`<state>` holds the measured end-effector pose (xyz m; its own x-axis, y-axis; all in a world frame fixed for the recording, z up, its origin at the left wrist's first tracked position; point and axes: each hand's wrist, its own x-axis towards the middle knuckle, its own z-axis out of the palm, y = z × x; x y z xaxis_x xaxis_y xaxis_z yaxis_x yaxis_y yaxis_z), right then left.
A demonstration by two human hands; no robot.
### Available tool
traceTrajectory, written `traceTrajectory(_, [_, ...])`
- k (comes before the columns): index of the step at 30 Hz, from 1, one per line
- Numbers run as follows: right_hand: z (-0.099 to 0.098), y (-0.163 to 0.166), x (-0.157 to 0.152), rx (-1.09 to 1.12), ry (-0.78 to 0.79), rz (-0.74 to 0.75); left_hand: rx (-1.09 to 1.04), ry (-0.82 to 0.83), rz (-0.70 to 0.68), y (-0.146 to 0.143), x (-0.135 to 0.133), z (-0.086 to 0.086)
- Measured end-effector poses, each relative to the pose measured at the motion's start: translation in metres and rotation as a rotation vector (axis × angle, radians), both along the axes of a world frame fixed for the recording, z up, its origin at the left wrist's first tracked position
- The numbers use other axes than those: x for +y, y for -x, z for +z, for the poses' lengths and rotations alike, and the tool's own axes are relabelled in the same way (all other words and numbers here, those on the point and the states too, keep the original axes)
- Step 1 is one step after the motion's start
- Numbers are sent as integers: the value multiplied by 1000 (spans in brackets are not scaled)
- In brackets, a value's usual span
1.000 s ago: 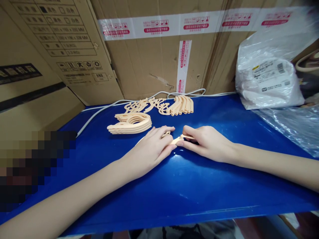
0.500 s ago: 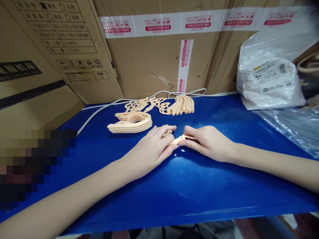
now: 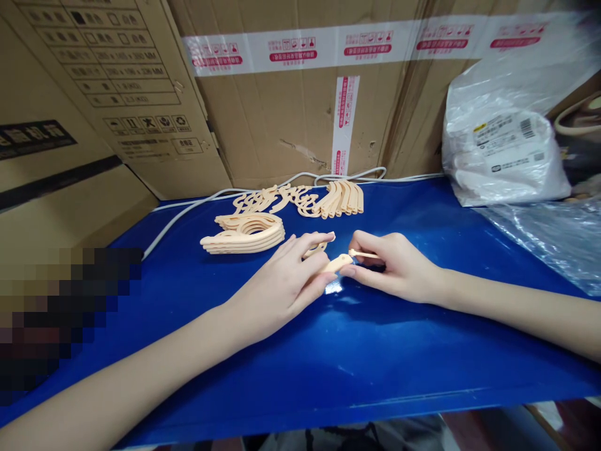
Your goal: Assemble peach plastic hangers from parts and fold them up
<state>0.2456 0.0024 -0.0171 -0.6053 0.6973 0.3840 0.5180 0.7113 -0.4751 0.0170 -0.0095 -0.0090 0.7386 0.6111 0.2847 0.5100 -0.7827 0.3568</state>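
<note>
My left hand is closed around a beige plastic hanger arm, its rounded end with a small hole sticking out to the right. Much of that part lies hidden under the fingers. Between the thumb and fingers of my right hand is a thin beige plastic piece, probably a hanger hook. Its knobbed tip points left, close beside the end of the arm. Behind my left hand rests a stack of folded beige hangers.
Loose beige hooks and a row of curved hanger arms lie at the back of the blue table. A white cable runs behind them. Cardboard boxes wall the back and left; a plastic-wrapped package stands back right.
My right hand has shifted the thin piece slightly, and its knobbed tip now shows a little above the arm's end. My left hand stays nearly in place. The view has moved slightly.
</note>
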Motion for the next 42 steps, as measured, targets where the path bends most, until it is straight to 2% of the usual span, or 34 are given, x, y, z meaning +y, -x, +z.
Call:
traceTrajectory(4, [-1,0,1,30,-10,11,-12,1,0,0,0,3])
traceTrajectory(17, [3,-1,3,-80,71,122,1,26,-17,1,1,-1])
traceTrajectory(20, [3,0,3,-111,51,125,14,19,-19,1,2,-1])
traceTrajectory(24, [2,-1,0,-193,-53,107,21,-7,-46,1,3,-2])
traceTrajectory(30, [-1,-3,-2,-392,-351,67,55,-46,-65,1,3,-4])
traceTrajectory(37, [-1,-4,-1,-478,-561,44,52,-39,-66,1,3,-3])
traceTrajectory(42, [0,-4,0,-496,-620,24,41,-21,-61,1,2,-1])
